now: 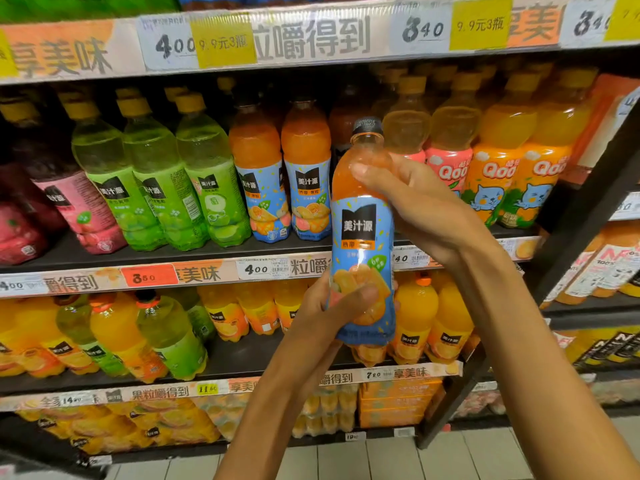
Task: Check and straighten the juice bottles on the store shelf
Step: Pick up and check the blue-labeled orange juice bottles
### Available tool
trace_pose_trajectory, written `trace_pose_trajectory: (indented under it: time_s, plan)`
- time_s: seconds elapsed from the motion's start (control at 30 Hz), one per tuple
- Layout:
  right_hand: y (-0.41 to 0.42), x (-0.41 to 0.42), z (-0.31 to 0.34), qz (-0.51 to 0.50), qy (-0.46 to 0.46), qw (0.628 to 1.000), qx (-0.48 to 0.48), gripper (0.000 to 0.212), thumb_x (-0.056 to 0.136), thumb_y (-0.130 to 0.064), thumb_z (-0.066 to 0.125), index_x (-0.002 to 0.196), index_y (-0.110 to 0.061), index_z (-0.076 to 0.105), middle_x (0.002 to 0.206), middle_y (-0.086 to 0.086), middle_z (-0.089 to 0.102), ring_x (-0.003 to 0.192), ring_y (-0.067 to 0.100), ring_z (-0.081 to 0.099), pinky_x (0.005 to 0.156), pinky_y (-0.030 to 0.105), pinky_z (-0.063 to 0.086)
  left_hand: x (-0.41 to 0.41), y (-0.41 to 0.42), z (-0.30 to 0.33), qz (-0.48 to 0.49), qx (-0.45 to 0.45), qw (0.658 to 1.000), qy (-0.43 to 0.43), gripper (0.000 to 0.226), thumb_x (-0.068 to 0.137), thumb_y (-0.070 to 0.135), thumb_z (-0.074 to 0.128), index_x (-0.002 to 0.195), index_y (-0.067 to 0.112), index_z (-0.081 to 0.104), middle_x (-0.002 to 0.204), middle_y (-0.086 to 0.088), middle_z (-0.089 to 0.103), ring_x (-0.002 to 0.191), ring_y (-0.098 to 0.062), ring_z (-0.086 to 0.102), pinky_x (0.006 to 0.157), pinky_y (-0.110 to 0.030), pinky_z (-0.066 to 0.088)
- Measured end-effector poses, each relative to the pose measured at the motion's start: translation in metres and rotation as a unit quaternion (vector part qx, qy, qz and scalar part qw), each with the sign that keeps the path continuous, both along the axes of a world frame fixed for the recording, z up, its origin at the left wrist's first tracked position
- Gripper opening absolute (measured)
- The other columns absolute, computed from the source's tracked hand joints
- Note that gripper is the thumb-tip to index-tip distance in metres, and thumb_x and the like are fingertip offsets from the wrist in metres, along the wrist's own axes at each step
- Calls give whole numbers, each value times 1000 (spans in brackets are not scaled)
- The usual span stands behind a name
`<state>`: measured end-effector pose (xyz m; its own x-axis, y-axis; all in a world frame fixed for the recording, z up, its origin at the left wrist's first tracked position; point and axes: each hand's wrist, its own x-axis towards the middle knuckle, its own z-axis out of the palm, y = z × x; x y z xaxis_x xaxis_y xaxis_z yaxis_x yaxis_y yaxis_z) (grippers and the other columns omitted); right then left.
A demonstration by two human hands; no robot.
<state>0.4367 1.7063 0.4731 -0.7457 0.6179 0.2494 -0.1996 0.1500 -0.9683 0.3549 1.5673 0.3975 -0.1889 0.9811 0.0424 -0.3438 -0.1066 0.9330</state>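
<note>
I hold an orange juice bottle (362, 216) with a blue label and a black cap upright in front of the shelf. My left hand (325, 313) grips its lower part, thumb across the label's fruit picture. My right hand (415, 206) wraps its upper body from the right, thumb on the shoulder below the cap. Two matching blue-label bottles (306, 174) stand on the middle shelf (194, 254) just to the left, with a gap behind the held bottle.
Green bottles (166, 188) and pink ones (69, 209) fill the shelf's left; Qoo bottles (498, 174) stand on the right. Orange and green bottles (145, 337) line the lower shelf. A dark diagonal rack post (568, 244) rises at right. Tiled floor (381, 459) lies below.
</note>
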Motion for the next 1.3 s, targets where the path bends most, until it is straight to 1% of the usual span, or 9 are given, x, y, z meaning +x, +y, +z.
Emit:
trace_pose_trajectory:
  time_s: [0.13,0.33,0.47,0.53,0.7,0.87,1.07,1.17,1.3]
  plan:
    - [-8,3,0,-7,88,996,11,32,80,-17,67,111,-16,60,89,-6,72,84,9,69,69,22,53,-8,4,-3,35,18,993,110,44,71,23,74,113,24,58,95,5,73,87,-12,68,71,-22,55]
    - [-26,12,0,15,118,991,63,60,72,-27,67,128,-18,49,126,13,61,113,27,62,89,41,53,-14,4,-5,76,78,978,175,48,73,1,71,114,23,58,99,3,74,89,-13,69,71,-22,55]
    - [-39,19,-1,53,122,985,111,52,75,-25,65,125,-22,50,121,-1,63,114,19,61,90,35,53,-16,6,-7,108,104,970,190,59,72,-7,73,120,23,56,113,5,70,104,-12,66,80,-19,52]
    - [-44,21,-1,83,118,982,126,54,73,-22,69,124,-23,51,117,-9,64,114,13,61,89,28,51,-19,8,-8,132,106,967,192,58,67,-5,74,114,25,57,108,8,71,100,-10,67,77,-18,52]
    - [-47,25,-3,136,127,972,140,60,68,-9,74,123,-16,51,119,-5,60,118,15,56,94,29,48,-29,9,-10,170,113,956,211,58,53,18,79,107,22,59,100,6,73,94,-13,69,73,-22,53]
    - [-47,24,-5,146,149,967,147,55,73,-24,78,123,-20,54,120,-7,60,117,13,56,94,25,46,-30,6,-7,162,113,957,213,60,53,20,81,109,17,60,99,4,74,93,-12,69,72,-20,53]
    - [-43,13,-1,173,140,972,72,65,74,-48,74,127,-20,50,118,-6,66,111,15,63,88,30,51,-26,-6,-7,66,105,966,227,53,62,12,81,106,39,67,104,9,72,95,-9,68,75,-19,53]
    - [-42,6,0,133,162,978,7,51,70,-34,77,114,-16,59,105,1,70,95,22,68,79,36,54,-21,-8,-11,34,104,975,196,49,67,18,77,111,37,65,108,2,72,98,-16,68,78,-24,54]
    - [-40,0,-1,12,187,981,-38,25,82,-19,64,106,-14,62,96,4,70,86,21,68,71,32,56,-11,-4,-13,86,106,980,148,57,74,24,71,128,20,53,117,-3,68,106,-17,65,79,-23,52]
